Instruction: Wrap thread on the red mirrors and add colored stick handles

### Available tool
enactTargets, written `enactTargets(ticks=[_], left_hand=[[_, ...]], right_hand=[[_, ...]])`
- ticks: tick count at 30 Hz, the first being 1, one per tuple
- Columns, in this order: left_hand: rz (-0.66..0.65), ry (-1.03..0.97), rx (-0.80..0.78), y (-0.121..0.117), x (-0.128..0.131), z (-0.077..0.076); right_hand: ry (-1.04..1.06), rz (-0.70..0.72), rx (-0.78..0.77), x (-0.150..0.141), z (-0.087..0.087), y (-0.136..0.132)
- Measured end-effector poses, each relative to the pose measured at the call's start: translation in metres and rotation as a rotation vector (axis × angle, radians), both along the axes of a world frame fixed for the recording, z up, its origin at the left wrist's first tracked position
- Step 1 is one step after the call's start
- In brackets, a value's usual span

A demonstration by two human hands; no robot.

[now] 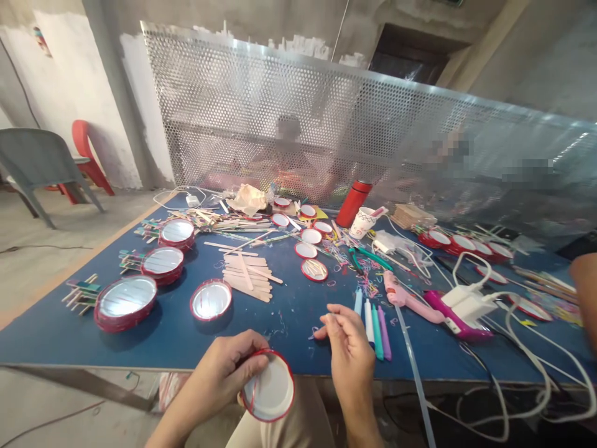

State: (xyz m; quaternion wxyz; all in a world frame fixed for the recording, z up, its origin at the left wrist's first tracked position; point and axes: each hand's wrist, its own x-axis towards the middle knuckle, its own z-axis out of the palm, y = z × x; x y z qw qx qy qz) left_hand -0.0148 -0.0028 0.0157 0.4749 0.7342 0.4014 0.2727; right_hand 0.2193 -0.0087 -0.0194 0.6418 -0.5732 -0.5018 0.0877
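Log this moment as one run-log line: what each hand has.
left hand: holds red-rimmed round mirror | right hand: pinching, held item unclear, nearest coloured pens

At the bottom edge of the frame, the person wears plain, loose beige trousers (289,432), while the left hand (228,367) and right hand (347,348) are bare, as are the forearms running off the lower edge.

A round white disc (269,386) with a glossy red rim stands tilted just in front of the blue worktable's front edge (116,361), gripped at its left side by the left hand (228,367). A thin red strand (249,376) curves across its face near the rim.
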Motion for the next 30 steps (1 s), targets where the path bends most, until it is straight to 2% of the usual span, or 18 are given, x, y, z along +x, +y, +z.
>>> enactTargets(ticks=[4, 8, 14, 18, 20, 24, 30], left_hand=[[0.006, 0.007, -0.013, 0.001, 0.001, 0.001], [0.001, 0.020, -0.001, 0.002, 0.003, 0.003], [-0.055, 0.006, -0.017, 0.002, 0.001, 0.004], [-0.034, -0.037, -0.027, 0.001, -0.001, 0.002], [-0.040, -0.110, -0.073, 0.000, -0.003, -0.001], [-0.134, -0.262, -0.247, 0.003, -0.009, -0.005], [-0.231, -0.282, -0.334, 0.009, -0.014, 0.000]], right_hand=[[0.114, -0.029, -0.055, 0.001, 0.001, -0.006], [0.289, 0.088, -0.193, -0.006, 0.003, -0.013], [0.496, 0.546, -0.371, -0.029, 0.010, -0.026], [0.596, 0.714, -0.487, -0.040, 0.007, -0.035], [0.568, 0.763, -0.520, -0.043, 0.006, -0.037], [0.440, 0.802, -0.561, -0.047, 0.011, -0.037], [0.146, 0.942, -0.551, -0.049, 0.018, -0.036]])
